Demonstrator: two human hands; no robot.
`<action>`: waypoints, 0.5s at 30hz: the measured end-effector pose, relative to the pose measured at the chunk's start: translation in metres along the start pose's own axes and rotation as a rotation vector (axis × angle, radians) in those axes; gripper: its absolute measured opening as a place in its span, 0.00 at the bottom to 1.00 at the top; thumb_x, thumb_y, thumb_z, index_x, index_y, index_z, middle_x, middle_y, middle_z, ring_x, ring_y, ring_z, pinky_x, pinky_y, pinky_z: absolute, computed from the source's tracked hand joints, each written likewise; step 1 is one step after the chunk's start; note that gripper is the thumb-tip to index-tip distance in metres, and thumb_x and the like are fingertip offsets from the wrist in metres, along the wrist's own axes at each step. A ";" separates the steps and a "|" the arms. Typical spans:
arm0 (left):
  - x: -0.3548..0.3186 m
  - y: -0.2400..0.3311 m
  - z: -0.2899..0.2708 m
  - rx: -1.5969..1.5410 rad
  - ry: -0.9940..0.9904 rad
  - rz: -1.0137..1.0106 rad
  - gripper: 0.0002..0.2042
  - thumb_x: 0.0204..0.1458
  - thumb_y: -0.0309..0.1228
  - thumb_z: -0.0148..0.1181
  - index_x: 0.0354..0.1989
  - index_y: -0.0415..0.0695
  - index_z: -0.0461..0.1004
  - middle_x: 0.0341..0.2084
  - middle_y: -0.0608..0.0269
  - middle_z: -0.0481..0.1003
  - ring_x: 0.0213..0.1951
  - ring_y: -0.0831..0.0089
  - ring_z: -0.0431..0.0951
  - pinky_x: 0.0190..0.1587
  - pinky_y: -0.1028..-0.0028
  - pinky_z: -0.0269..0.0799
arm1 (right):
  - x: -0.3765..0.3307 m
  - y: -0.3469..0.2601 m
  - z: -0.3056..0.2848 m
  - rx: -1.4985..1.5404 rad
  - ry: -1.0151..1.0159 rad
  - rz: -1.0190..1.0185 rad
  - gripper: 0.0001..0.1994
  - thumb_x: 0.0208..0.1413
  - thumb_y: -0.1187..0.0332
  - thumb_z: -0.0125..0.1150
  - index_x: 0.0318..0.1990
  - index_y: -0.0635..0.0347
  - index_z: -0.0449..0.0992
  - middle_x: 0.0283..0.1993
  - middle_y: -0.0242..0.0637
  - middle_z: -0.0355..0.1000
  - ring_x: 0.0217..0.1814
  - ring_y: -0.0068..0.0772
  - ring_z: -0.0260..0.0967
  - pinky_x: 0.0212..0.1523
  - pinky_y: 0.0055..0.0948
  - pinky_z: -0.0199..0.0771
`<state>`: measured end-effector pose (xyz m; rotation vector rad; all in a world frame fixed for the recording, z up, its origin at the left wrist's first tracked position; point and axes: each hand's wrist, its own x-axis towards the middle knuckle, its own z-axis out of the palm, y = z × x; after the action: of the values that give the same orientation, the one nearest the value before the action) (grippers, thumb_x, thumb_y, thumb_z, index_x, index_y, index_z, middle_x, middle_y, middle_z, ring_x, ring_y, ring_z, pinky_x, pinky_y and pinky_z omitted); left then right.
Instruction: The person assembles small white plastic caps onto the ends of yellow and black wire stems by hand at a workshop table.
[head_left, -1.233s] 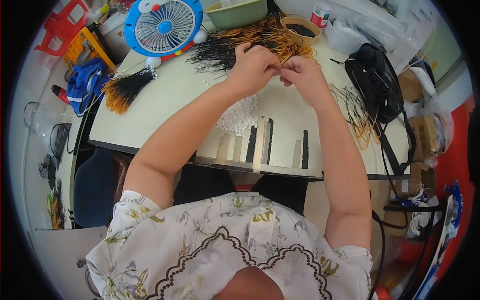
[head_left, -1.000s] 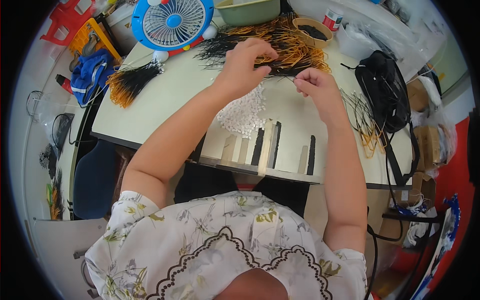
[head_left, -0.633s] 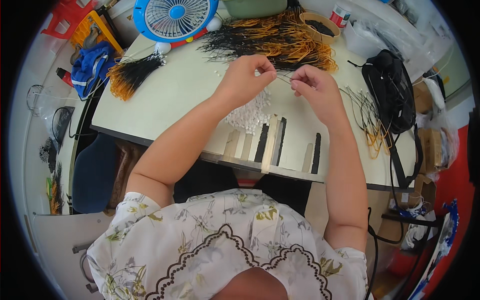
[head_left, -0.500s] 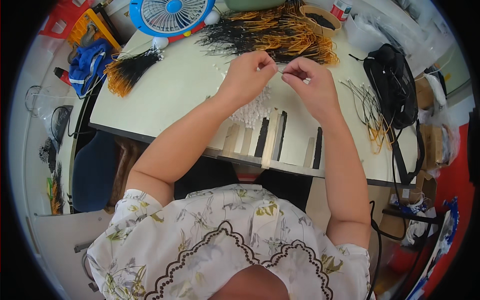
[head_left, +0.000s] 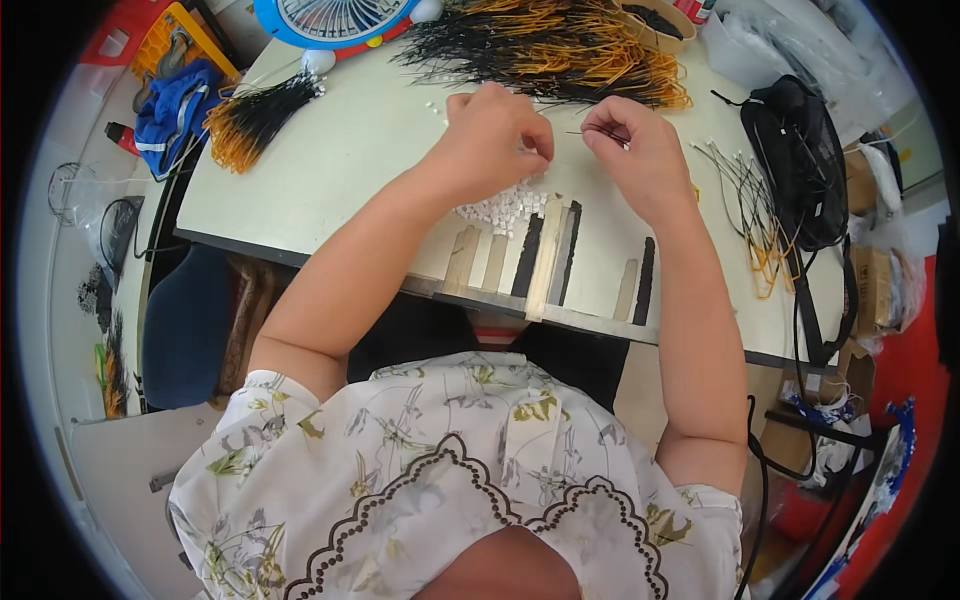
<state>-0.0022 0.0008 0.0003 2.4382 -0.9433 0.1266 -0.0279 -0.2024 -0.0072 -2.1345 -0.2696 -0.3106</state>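
My right hand (head_left: pixel 640 160) pinches a thin black wire (head_left: pixel 602 131) between thumb and fingers, and its tip points left. My left hand (head_left: pixel 492 142) is closed with curled fingers, just above the pile of small white connector housings (head_left: pixel 503 208) on the table. Whatever its fingertips hold, if anything, is too small to make out. Beyond both hands lies a large heap of black-and-orange wires (head_left: pixel 560 50). A smaller bundle of such wires (head_left: pixel 262 120) rests at the far left, and several loose wires (head_left: pixel 750 215) with white ends lie right of my right hand.
Wooden and black strips (head_left: pixel 540 262) are fixed along the near edge of the table (head_left: pixel 350 190). A blue fan (head_left: pixel 340 20) stands at the back. At the right are a black bag (head_left: pixel 795 165) and a clear plastic bag (head_left: pixel 790 60); a round tub (head_left: pixel 655 25) sits behind the heap.
My hands have moved apart. The left has come down toward the white pile, while the right stays raised with the wire. The whole view has shifted slightly.
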 end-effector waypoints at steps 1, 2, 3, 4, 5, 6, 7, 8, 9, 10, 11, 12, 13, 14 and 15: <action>0.001 0.001 0.003 0.001 0.003 -0.001 0.02 0.44 0.29 0.66 0.27 0.50 0.81 0.29 0.70 0.75 0.49 0.66 0.67 0.57 0.60 0.50 | 0.000 0.000 0.000 0.000 -0.001 -0.003 0.03 0.52 0.77 0.60 0.34 0.65 0.75 0.30 0.32 0.73 0.33 0.21 0.68 0.39 0.22 0.70; 0.002 0.002 0.007 0.032 -0.017 0.025 0.02 0.43 0.29 0.66 0.27 0.50 0.80 0.28 0.70 0.75 0.48 0.67 0.67 0.57 0.59 0.50 | 0.000 0.000 0.000 0.002 -0.007 0.010 0.03 0.52 0.78 0.60 0.34 0.65 0.75 0.30 0.31 0.73 0.33 0.20 0.68 0.39 0.22 0.70; 0.002 0.001 0.011 0.063 -0.036 0.051 0.02 0.43 0.28 0.66 0.27 0.50 0.80 0.28 0.70 0.74 0.48 0.67 0.68 0.57 0.59 0.50 | 0.000 0.000 0.000 0.004 -0.013 0.021 0.03 0.52 0.78 0.61 0.34 0.65 0.75 0.30 0.31 0.73 0.33 0.20 0.68 0.39 0.22 0.70; 0.002 0.001 0.012 0.064 -0.033 0.057 0.02 0.43 0.28 0.66 0.27 0.50 0.80 0.28 0.70 0.74 0.48 0.67 0.68 0.57 0.59 0.50 | 0.000 0.001 -0.001 0.001 -0.007 0.018 0.03 0.52 0.78 0.61 0.34 0.65 0.75 0.30 0.31 0.73 0.33 0.20 0.68 0.39 0.22 0.70; 0.003 0.002 0.013 0.087 -0.013 0.065 0.03 0.43 0.28 0.66 0.27 0.49 0.80 0.27 0.69 0.74 0.47 0.66 0.68 0.55 0.60 0.54 | 0.000 0.002 -0.001 0.045 -0.017 0.036 0.03 0.52 0.78 0.61 0.34 0.65 0.75 0.30 0.31 0.73 0.33 0.20 0.68 0.39 0.22 0.70; 0.003 0.003 0.014 0.109 0.007 0.074 0.03 0.43 0.28 0.66 0.28 0.49 0.79 0.27 0.67 0.75 0.46 0.66 0.69 0.53 0.62 0.57 | 0.000 0.002 -0.003 0.090 -0.026 0.053 0.02 0.52 0.78 0.61 0.34 0.66 0.75 0.30 0.30 0.73 0.33 0.19 0.68 0.39 0.21 0.70; 0.004 0.003 0.012 0.113 0.011 0.079 0.03 0.43 0.28 0.66 0.28 0.49 0.79 0.27 0.67 0.75 0.46 0.66 0.69 0.53 0.62 0.57 | 0.000 0.002 -0.003 0.089 -0.021 0.047 0.02 0.52 0.78 0.61 0.34 0.66 0.75 0.30 0.30 0.73 0.33 0.19 0.68 0.39 0.21 0.70; 0.005 0.003 0.009 -0.094 0.046 -0.041 0.03 0.45 0.27 0.65 0.29 0.48 0.79 0.28 0.67 0.76 0.41 0.68 0.71 0.48 0.66 0.61 | 0.000 0.001 -0.003 0.133 -0.011 0.057 0.02 0.52 0.78 0.61 0.33 0.66 0.75 0.30 0.29 0.73 0.34 0.19 0.68 0.39 0.21 0.69; 0.006 0.002 0.006 -0.303 0.079 -0.160 0.03 0.47 0.27 0.65 0.30 0.47 0.79 0.29 0.67 0.77 0.37 0.70 0.73 0.44 0.70 0.65 | -0.001 0.000 -0.004 0.178 -0.001 0.067 0.02 0.52 0.77 0.61 0.33 0.66 0.75 0.30 0.29 0.73 0.34 0.19 0.68 0.39 0.21 0.68; 0.007 -0.001 0.004 -0.299 0.084 -0.158 0.03 0.47 0.27 0.65 0.30 0.47 0.79 0.29 0.67 0.77 0.37 0.70 0.73 0.44 0.70 0.65 | -0.001 -0.003 -0.004 0.177 0.001 0.061 0.02 0.52 0.77 0.61 0.33 0.66 0.75 0.30 0.29 0.73 0.34 0.19 0.68 0.39 0.21 0.68; 0.007 -0.006 0.003 -0.512 0.088 -0.237 0.03 0.49 0.26 0.64 0.31 0.45 0.78 0.30 0.66 0.78 0.34 0.73 0.74 0.40 0.74 0.66 | -0.002 -0.006 -0.005 0.191 0.005 0.054 0.03 0.51 0.77 0.61 0.33 0.65 0.75 0.30 0.28 0.73 0.34 0.18 0.67 0.39 0.21 0.68; 0.008 -0.010 0.002 -0.725 0.090 -0.316 0.03 0.51 0.26 0.63 0.33 0.44 0.78 0.32 0.66 0.79 0.31 0.76 0.75 0.36 0.78 0.67 | -0.002 -0.008 -0.005 0.204 0.009 0.048 0.03 0.51 0.76 0.61 0.33 0.65 0.75 0.30 0.28 0.72 0.33 0.18 0.66 0.39 0.21 0.67; 0.008 -0.011 0.002 -0.724 0.093 -0.314 0.03 0.51 0.26 0.63 0.33 0.44 0.78 0.32 0.66 0.79 0.31 0.76 0.75 0.36 0.78 0.67 | -0.003 -0.010 -0.005 0.204 0.010 0.045 0.03 0.51 0.76 0.61 0.33 0.65 0.75 0.30 0.28 0.72 0.33 0.18 0.66 0.39 0.21 0.67; 0.008 -0.013 0.003 -0.899 0.088 -0.347 0.03 0.52 0.26 0.62 0.34 0.43 0.77 0.32 0.66 0.79 0.32 0.78 0.76 0.36 0.79 0.67 | -0.004 -0.011 -0.005 0.191 0.019 0.006 0.03 0.51 0.76 0.61 0.33 0.64 0.75 0.30 0.27 0.72 0.34 0.19 0.66 0.39 0.21 0.67; 0.009 -0.014 0.002 -1.075 0.082 -0.380 0.04 0.53 0.26 0.62 0.36 0.42 0.77 0.33 0.66 0.80 0.32 0.81 0.77 0.37 0.80 0.67 | -0.004 -0.013 -0.005 0.179 0.028 -0.032 0.03 0.51 0.76 0.61 0.32 0.64 0.75 0.30 0.27 0.71 0.34 0.19 0.65 0.39 0.21 0.67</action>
<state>0.0131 0.0027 -0.0053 1.5283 -0.3226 -0.3332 -0.0359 -0.2003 0.0043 -1.9499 -0.3042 -0.3219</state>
